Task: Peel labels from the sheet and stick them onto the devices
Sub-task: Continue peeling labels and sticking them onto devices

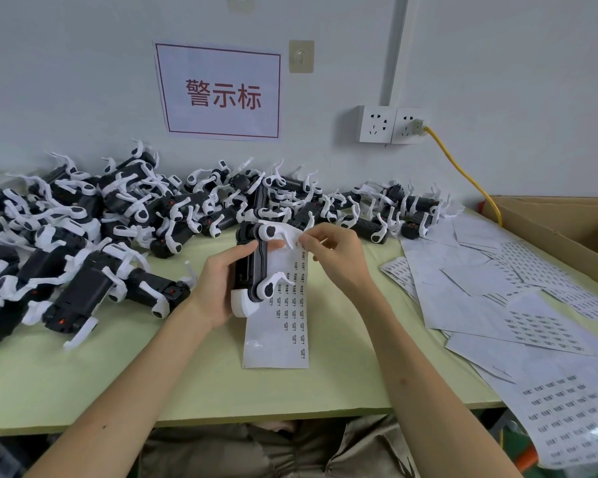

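1. Worktop: pale green, carries everything listed below.
2. Pile of devices: black bodies with white arms, heaped to the left of and beyond the held device.
3. Loose sheets: overlapping, well to the right of the held device.
4. Label sheet: a narrow strip just right of and partly behind the held device. Its long axis runs parallel to the device's, and printed labels remain along its right side.
5. Held device: raised over the worktop, long axis pointing away from the person.
6. Left hand: wraps the held device from its left, fingers curled round the body.
7. Right hand: nearer the labels. Its fingers are narrowed to a pinch at the strip's far end, just right of the device's far white arm. Whether one label is already lifted is too small to tell.
8. Judgement: the peel travels leftward, a short way to the device.
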